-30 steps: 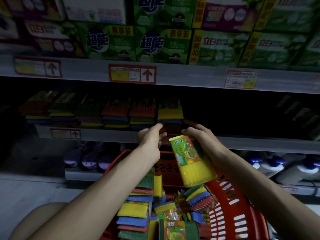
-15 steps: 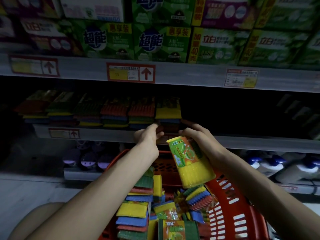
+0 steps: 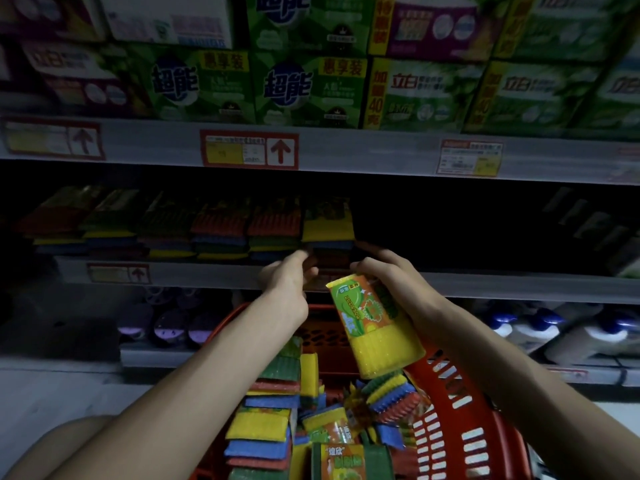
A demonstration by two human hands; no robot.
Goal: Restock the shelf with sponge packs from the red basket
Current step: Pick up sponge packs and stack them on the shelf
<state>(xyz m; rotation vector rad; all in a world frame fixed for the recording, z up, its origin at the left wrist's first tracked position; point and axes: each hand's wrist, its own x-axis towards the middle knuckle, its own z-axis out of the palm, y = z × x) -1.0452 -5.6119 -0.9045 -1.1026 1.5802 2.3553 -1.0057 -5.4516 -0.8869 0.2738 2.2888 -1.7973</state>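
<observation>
The right hand [image 3: 384, 275] grips a sponge pack [image 3: 374, 327] by its top end. The pack hangs tilted over the red basket [image 3: 450, 410], just below the shelf [image 3: 207, 275] edge. The left hand [image 3: 287, 282] reaches to the shelf front (too blurry to tell if it holds anything). The pack could slip and drop back in, or bump the stacked packs [image 3: 273, 226] crooked.

both arms stretched forward, left hand [image 3: 285, 282] fingers extended, right hand [image 3: 388, 277] gripping sponge pack [image 3: 374, 327]
</observation>
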